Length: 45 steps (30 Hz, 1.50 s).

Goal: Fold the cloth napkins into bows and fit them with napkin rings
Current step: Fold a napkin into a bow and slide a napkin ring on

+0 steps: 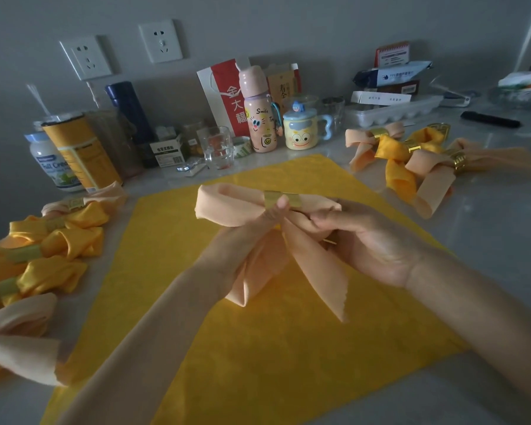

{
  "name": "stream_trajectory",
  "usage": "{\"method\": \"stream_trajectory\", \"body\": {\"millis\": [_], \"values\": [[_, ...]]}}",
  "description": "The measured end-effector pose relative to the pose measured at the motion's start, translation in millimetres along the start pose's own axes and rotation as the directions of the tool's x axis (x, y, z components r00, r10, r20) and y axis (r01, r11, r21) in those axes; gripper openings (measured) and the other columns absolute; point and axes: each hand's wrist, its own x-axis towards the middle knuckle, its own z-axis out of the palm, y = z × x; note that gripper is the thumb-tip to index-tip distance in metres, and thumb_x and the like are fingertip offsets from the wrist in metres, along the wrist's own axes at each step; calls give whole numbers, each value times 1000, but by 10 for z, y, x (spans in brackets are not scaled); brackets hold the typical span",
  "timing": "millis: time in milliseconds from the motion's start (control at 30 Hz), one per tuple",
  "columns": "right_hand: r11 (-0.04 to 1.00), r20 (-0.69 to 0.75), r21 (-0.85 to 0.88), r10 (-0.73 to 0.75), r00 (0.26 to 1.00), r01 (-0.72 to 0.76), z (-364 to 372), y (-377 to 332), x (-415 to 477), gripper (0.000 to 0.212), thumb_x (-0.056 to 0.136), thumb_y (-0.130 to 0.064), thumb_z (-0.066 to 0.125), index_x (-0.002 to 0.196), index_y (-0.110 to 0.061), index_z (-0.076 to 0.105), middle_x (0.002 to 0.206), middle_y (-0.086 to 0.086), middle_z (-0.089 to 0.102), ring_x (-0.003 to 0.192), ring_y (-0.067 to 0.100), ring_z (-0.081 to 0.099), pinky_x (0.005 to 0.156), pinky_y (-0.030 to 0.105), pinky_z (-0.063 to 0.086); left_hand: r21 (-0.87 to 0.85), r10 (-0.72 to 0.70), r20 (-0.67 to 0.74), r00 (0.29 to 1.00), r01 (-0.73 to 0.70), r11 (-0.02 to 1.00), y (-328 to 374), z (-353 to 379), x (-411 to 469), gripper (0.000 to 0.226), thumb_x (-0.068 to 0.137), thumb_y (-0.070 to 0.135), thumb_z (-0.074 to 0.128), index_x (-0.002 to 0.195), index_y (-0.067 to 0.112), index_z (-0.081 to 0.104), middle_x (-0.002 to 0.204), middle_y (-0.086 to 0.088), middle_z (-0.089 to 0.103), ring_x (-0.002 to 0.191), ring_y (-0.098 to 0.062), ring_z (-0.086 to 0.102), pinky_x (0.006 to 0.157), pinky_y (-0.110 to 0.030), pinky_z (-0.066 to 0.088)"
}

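Two hands hold a peach napkin bow (227,205) in the air above a yellow napkin (258,348) spread flat on the grey counter (488,228). The left hand (246,240) is curled round the bow's pinched middle from below, its thumb tip pressed against the gold napkin ring (293,199) that bands the centre. The right hand (371,240) has its fingers bent round the bow's right loop, just beside the ring. Both tails hang down between the wrists — one folded, one ending in a point.

Finished bows in peach and yellow lie in a heap at the left edge (59,240), and more sit ringed at the right (405,154). Along the wall stand a pink bottle (258,118), a cartoon-face mug (301,134), a drinking glass (216,147), a yellow canister (80,148), an egg tray (390,111) and a black marker (489,119).
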Motion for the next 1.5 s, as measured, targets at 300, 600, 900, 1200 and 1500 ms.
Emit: {"method": "stream_trajectory", "body": {"millis": [300, 600, 900, 1200, 1500], "values": [[993, -12, 115, 37, 999, -36, -13, -12, 4, 42, 69, -11, 63, 111, -4, 60, 97, 7, 63, 91, 20, 58, 82, 32, 42, -303, 42, 36, 998, -29, 953, -26, 8, -2, 24, 66, 29, 74, 84, 14, 66, 94, -13, 55, 90, -28, 49, 77, -39, 38], [984, -108, 156, 103, 989, -86, -35, -44, 5, 52, 69, -16, 52, 118, 1, 62, 106, 13, 59, 92, 24, 51, 74, 29, 37, -326, 116, 206, 972, -44, 944, -88, -46, 34, 19, 66, 17, 79, 83, 19, 73, 84, -5, 65, 83, -19, 62, 79, -32, 52], [945, -249, 320, 151, 957, -66, -50, -50, 31, 32, 88, -11, 44, 112, 4, 60, 82, 10, 57, 57, 10, 47, 40, 16, 33, -327, 266, 180, 947, -198, 924, -134, -24, 47, 57, 64, 0, 71, 117, 8, 54, 72, -12, 60, 66, -27, 54, 60, -30, 46], [948, -132, 319, 47, 990, -2, 3, -52, 0, 47, 78, -25, 57, 115, 3, 59, 93, 10, 65, 84, 19, 61, 75, 25, 50, -264, 138, 142, 980, -97, 960, -115, 96, -7, 36, 85, 44, 57, 68, 13, 66, 101, -16, 37, 82, -29, 34, 64, -32, 34], [1000, -197, 15, -24, 980, 27, 22, -1, 8, 46, 73, -21, 67, 114, -1, 62, 101, 14, 69, 93, 23, 67, 78, 30, 54, -300, 200, 194, 960, -136, 944, -138, 92, 15, 62, 92, 34, 50, 66, -23, 47, 42, -27, 30, 46, -32, 27, 63, -18, 48]]}}
